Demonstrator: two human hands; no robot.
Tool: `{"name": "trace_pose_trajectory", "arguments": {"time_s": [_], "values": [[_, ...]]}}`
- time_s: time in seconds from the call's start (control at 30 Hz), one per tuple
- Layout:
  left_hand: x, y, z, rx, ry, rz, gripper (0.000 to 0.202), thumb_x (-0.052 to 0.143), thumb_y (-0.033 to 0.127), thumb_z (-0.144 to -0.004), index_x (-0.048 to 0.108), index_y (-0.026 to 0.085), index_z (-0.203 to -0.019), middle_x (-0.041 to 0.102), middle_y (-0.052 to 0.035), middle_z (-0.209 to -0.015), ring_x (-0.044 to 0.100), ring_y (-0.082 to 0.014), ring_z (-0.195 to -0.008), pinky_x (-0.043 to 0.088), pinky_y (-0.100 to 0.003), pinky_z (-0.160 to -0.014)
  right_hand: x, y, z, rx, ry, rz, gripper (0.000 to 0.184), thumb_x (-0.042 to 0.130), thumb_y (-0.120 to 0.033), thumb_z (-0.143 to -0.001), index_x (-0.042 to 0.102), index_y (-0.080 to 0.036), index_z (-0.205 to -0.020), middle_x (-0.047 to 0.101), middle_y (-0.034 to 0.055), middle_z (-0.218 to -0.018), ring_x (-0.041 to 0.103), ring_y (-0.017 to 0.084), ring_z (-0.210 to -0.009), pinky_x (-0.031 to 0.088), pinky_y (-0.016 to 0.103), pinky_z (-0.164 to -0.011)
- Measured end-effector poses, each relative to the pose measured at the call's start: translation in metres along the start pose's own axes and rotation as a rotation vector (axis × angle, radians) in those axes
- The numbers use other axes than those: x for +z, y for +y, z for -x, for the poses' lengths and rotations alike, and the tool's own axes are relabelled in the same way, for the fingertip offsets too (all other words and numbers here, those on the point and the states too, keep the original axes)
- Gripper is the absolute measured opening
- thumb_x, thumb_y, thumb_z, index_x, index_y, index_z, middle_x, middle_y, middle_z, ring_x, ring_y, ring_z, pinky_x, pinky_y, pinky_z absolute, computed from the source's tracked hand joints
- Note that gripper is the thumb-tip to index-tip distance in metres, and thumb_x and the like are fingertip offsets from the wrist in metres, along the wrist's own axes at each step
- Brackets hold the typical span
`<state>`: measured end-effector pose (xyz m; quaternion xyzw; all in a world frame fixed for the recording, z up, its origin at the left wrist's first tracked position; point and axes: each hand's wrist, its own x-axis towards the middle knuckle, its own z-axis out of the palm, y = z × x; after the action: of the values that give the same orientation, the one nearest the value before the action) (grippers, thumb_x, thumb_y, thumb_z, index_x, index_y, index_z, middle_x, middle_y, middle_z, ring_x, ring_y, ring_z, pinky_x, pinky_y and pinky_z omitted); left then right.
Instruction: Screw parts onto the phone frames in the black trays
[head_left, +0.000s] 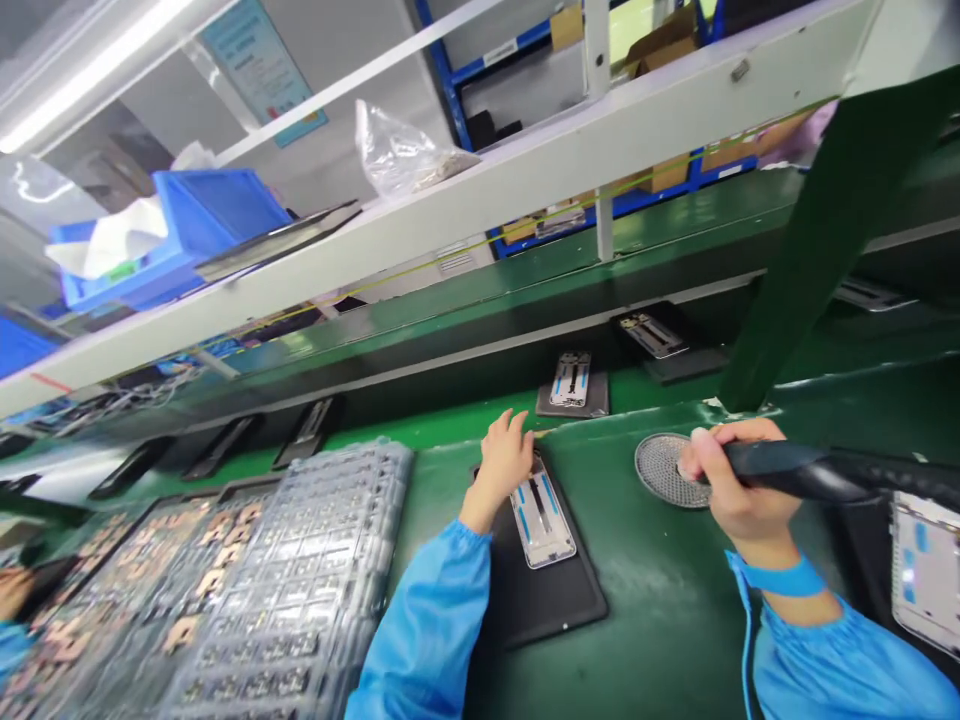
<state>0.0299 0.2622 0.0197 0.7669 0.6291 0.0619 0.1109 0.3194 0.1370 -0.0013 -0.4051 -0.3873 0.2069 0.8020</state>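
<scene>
My left hand [508, 462] rests with its fingers apart on the top end of a white smartphone mid-frame [541, 518], which lies on a black mat [541, 598]. My right hand [739, 478] is shut around a black electric screwdriver [795, 472]. Its tip is hidden by my fingers, just right of a round metal mesh disc [664, 470]. A blue wrist strap [780, 578] circles my right wrist, and blue sleeves cover both arms. Another phone frame [926, 572] lies at the right edge.
Further phone frames on black mats [571, 395] sit on the green conveyor bench [660, 580]. Stacked plastic trays of parts [285, 590] lie to my left, with a co-worker's hand [11, 592] beyond. A white shelf [450, 205] holding a blue bin [217, 210] runs overhead.
</scene>
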Motion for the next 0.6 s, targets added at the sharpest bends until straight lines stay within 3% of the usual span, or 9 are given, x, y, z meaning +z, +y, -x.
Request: {"name": "trace_pose_trajectory", "arguments": {"time_s": [0.1, 0.17, 0.33, 0.43, 0.6], "values": [[-0.004, -0.032, 0.045, 0.005, 0.000, 0.052, 0.055, 0.052, 0.028, -0.128, 0.072, 0.020, -0.179, 0.064, -0.0220, -0.195, 0.059, -0.0374, -0.184, 0.045, -0.063, -0.155, 0.006, -0.009, -0.011, -0.081, 0.037, -0.073, 0.053, 0.107, -0.062, -0.106, 0.067, -0.029, -0.100, 0.065, -0.0081, -0.064, 0.064, 0.018, -0.051, 0.063, 0.034, -0.057], [0.000, -0.039, 0.060, 0.047, -0.001, 0.100, 0.053, 0.052, 0.026, -0.128, 0.076, 0.018, -0.175, 0.072, -0.0208, -0.187, 0.066, -0.0352, -0.178, 0.047, -0.061, -0.154, 0.010, -0.012, -0.023, -0.090, 0.054, -0.086, 0.056, 0.108, -0.064, -0.105, 0.066, -0.029, -0.099, 0.065, -0.0082, -0.063, 0.063, 0.017, -0.049, 0.063, 0.033, -0.054], [0.022, -0.023, 0.073, 0.164, -0.009, 0.243, 0.047, 0.065, 0.032, -0.126, 0.085, 0.027, -0.167, 0.084, -0.0130, -0.174, 0.074, -0.0328, -0.165, 0.048, -0.062, -0.148, 0.014, -0.006, -0.054, 0.035, -0.084, -0.033, 0.070, 0.118, -0.072, -0.089, 0.064, -0.028, -0.098, 0.058, -0.0112, -0.054, 0.057, 0.016, -0.040, 0.056, 0.030, -0.043], [0.034, -0.015, 0.081, 0.178, -0.015, 0.327, 0.040, 0.077, 0.035, -0.120, 0.092, 0.033, -0.158, 0.086, -0.0095, -0.171, 0.074, -0.0345, -0.160, 0.045, -0.067, -0.145, 0.008, -0.002, -0.059, 0.058, -0.122, -0.024, 0.067, 0.114, -0.071, -0.094, 0.063, -0.029, -0.099, 0.057, -0.0123, -0.054, 0.053, 0.015, -0.039, 0.054, 0.028, -0.042], [0.040, -0.018, 0.083, 0.206, -0.053, 0.439, 0.038, 0.085, 0.034, -0.115, 0.095, 0.035, -0.151, 0.086, -0.0079, -0.172, 0.074, -0.0348, -0.156, 0.046, -0.064, -0.141, -0.004, -0.001, -0.052, 0.048, -0.131, 0.011, 0.062, 0.109, -0.068, -0.101, 0.060, -0.030, -0.099, 0.057, -0.0130, -0.056, 0.053, 0.014, -0.041, 0.051, 0.027, -0.044]]}}
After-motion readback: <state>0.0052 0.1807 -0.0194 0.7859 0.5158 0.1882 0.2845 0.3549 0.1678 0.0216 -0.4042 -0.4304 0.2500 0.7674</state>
